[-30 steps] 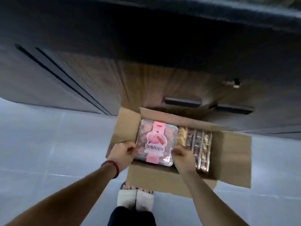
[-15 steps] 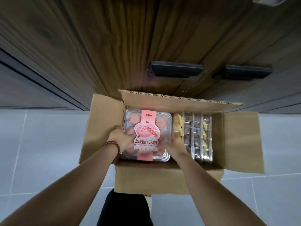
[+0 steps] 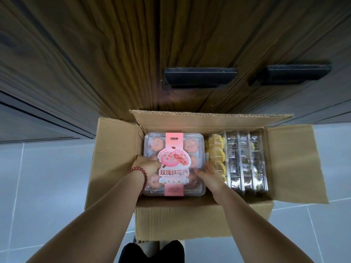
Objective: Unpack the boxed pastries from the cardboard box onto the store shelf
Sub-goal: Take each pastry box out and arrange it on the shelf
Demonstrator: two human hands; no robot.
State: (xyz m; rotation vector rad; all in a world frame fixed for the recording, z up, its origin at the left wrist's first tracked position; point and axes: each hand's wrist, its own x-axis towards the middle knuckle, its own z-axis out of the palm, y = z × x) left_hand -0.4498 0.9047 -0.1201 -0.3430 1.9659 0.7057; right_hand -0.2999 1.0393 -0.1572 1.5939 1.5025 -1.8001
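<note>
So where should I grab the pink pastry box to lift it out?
By its left and right edges, coming down from above, one hand each side. The pastry box lies flat and wide in the cardboard box, its thin clear lid would likely dent, and other packs crowd its right side.
</note>
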